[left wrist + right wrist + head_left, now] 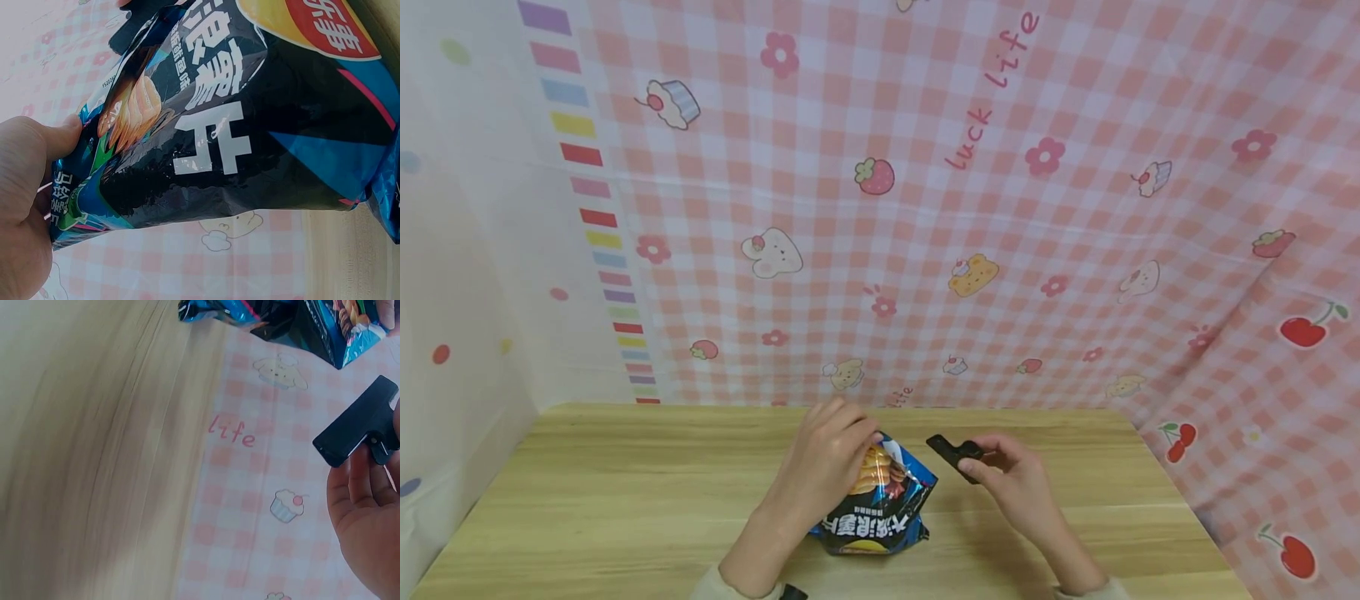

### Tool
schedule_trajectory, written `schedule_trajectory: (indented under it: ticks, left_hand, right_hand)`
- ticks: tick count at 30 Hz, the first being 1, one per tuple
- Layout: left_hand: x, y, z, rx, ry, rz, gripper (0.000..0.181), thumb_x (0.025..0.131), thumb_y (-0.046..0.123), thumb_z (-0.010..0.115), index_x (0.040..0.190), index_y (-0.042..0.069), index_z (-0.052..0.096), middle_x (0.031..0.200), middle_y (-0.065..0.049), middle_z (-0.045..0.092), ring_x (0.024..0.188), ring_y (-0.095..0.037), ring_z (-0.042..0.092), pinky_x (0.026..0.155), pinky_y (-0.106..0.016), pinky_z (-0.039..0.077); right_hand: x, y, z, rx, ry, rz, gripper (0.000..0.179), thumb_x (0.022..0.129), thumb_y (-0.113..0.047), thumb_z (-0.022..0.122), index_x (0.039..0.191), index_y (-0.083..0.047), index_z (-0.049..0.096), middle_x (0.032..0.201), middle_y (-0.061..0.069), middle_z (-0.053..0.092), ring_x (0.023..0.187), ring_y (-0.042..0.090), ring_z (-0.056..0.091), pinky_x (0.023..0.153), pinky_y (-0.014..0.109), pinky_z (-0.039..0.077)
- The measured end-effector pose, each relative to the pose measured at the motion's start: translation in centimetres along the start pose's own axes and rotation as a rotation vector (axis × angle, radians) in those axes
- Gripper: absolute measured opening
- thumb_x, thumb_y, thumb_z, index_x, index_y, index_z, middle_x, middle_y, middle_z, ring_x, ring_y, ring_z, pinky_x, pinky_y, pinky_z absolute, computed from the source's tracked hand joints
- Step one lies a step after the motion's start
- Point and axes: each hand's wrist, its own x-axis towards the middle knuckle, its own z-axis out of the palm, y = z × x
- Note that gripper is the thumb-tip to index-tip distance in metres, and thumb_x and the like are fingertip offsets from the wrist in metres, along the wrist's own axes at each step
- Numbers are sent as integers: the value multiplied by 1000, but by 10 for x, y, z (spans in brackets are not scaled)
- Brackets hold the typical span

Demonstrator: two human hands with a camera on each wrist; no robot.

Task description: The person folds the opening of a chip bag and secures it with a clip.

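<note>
A black and blue bag of potato chips (880, 508) stands on the table in the head view, its printing upside down. My left hand (827, 450) grips the bag's upper edge; in the left wrist view the thumb (62, 134) presses on the foil and the other fingers are hidden behind it. To the right of the bag, my right hand (1018, 483) pinches a black clip (953, 457) between thumb and fingers. The clip (359, 422) shows a long straight jaw in the right wrist view, apart from the bag's corner.
The wooden table (625, 492) ends at the back against a pink checked cloth (820, 325) hung like a wall. More printed cloth (1285, 400) closes the right side, and a white dotted cloth (467, 317) the left. A small dark object (793, 592) shows by the left sleeve.
</note>
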Motion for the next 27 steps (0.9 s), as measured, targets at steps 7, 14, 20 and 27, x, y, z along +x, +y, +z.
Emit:
schedule_trajectory:
  ticks: [7,14,20,27]
  left_hand:
    - [1,0,0,-2,2,8,9,86,7,86,93,8,80,89,2,72,85,-14,60,75,-29,50]
    - [0,-1,1,3,2,15,8,87,7,85,92,7,80,89,2,72,86,-14,60,76,-29,51]
    - [0,-1,1,-4,5,17,7,87,5,85,91,6,80,89,2,72,85,-14,60,75,-29,50]
    - [0,-1,1,1,1,12,8,86,7,86,91,7,80,89,2,72,85,-14,60,76,-29,50]
  right_hand:
    - [2,-4,10,-39,-2,-98,23,82,8,83,101,-3,74,100,11,72,87,10,68,77,27,60]
    - [3,-3,19,-124,29,-297,31,75,13,84,98,-5,76,92,5,72,87,9,66,81,19,54]
    - [4,-2,24,-127,47,-386,34,72,16,84,96,-6,76,86,4,71,82,9,65,79,18,51]
    - [3,-2,29,-129,48,-378,32,72,15,85,95,-6,76,83,3,70,81,9,64,72,18,48]
